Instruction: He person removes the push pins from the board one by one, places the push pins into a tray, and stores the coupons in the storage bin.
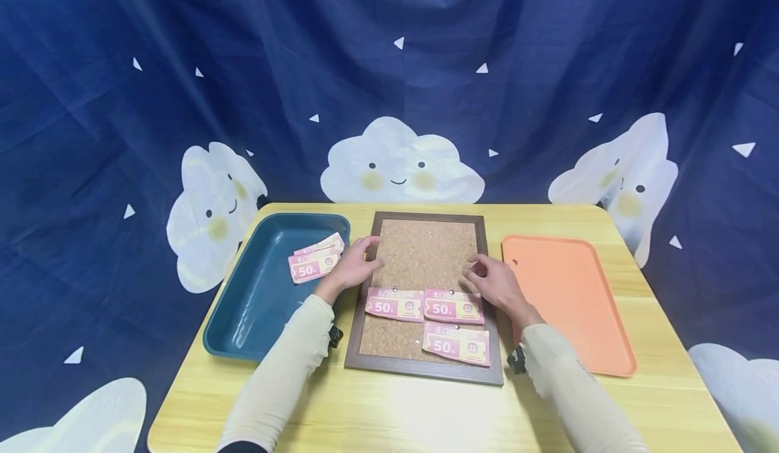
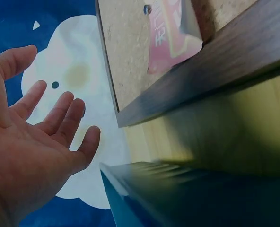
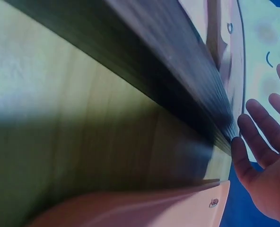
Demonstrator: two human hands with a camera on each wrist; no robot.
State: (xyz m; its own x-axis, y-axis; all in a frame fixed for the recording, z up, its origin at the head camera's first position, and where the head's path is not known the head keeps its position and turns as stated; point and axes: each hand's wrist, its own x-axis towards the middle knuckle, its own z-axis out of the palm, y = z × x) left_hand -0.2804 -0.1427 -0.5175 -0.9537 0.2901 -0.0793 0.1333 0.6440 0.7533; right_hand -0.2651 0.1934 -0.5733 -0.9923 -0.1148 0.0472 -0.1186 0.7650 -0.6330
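A cork board (image 1: 420,253) in a dark brown frame lies between my hands. Three pink and yellow coupons marked 50 are pinned on its lower half: one at left (image 1: 394,305), one at right (image 1: 453,306), another below at right (image 1: 456,345). My left hand (image 1: 353,265) hovers by the board's left frame edge, fingers spread and relaxed, palm bare in the left wrist view. Over the right frame edge is my right hand (image 1: 496,284), its fingers loosely bent and holding nothing, just above the upper right coupon.
At left stands a dark blue bin (image 1: 243,331) with several loose coupons (image 1: 315,264) inside. An orange tray (image 1: 578,304) lies at right, a small pin (image 3: 214,203) near its corner. A blue curtain with clouds hangs behind the wooden table (image 1: 389,419).
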